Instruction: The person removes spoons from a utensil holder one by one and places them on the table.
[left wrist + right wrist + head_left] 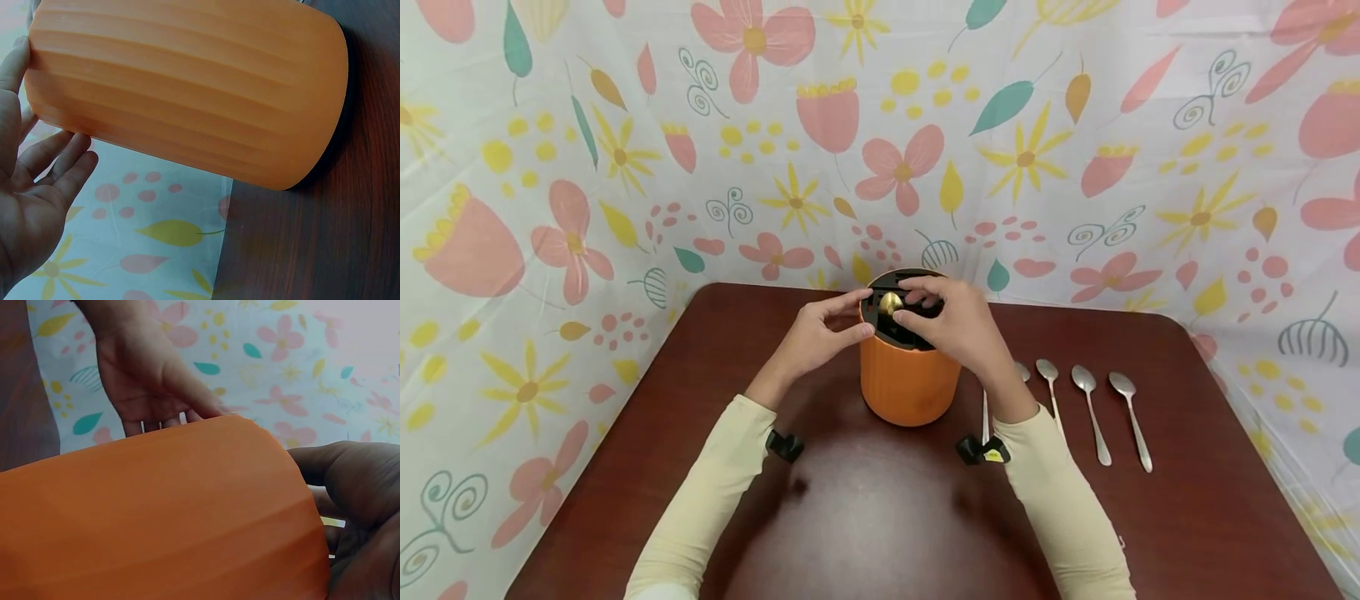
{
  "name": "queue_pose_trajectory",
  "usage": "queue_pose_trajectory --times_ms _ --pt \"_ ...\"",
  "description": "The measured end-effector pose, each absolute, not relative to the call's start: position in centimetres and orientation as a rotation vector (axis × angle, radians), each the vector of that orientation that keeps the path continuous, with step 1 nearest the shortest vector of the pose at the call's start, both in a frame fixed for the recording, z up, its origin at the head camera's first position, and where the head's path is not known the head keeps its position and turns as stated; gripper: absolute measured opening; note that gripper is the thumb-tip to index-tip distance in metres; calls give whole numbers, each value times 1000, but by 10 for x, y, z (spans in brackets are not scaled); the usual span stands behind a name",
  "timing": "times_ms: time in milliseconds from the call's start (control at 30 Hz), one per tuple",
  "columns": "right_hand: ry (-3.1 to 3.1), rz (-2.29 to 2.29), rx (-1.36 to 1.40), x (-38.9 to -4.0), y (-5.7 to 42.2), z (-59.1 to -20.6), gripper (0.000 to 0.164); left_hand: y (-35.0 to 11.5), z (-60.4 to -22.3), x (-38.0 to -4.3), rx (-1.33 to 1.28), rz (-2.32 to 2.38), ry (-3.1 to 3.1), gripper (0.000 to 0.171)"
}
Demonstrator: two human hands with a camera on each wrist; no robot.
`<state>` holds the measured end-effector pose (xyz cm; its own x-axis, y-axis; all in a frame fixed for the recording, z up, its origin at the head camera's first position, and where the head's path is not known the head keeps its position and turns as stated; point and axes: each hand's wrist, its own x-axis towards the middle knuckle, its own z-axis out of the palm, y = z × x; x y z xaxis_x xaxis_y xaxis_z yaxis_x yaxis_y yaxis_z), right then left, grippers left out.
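Observation:
An orange ribbed container (910, 387) with a black slotted top stands upright on the table. From that top shows a shiny gold-toned rounded piece, seemingly a spoon's bowl (891, 302). My left hand (812, 337) rests against the container's left rim, thumb at the front and forefinger farther back; its other fingers lie fairly straight along the side in the left wrist view. Over the top reaches my right hand (958, 321), its thumb at the bowl's near edge and its forefinger beyond. Whether these pinch the bowl is unclear. Both wrist views hide the container's top.
Several metal spoons lie in a row right of the container, among them one spoon (1093, 408) and the outermost spoon (1131, 417). My right forearm partly covers others. A flowered cloth (902, 167) hangs behind the dark wooden table (865, 517).

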<state>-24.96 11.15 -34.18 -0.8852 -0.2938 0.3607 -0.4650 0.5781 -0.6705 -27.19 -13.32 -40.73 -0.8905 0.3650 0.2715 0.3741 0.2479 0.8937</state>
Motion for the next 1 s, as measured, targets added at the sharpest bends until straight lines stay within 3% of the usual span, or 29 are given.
queue_pose_trajectory --times_ms 433,1000 --pt "-2582 978 659 -250 106 -348 20 -134 -409 -274 -734 -1788 -2482 54" --pt "-2626 979 719 -250 109 -346 25 -134 -409 -274 -712 -1794 -2494 54"
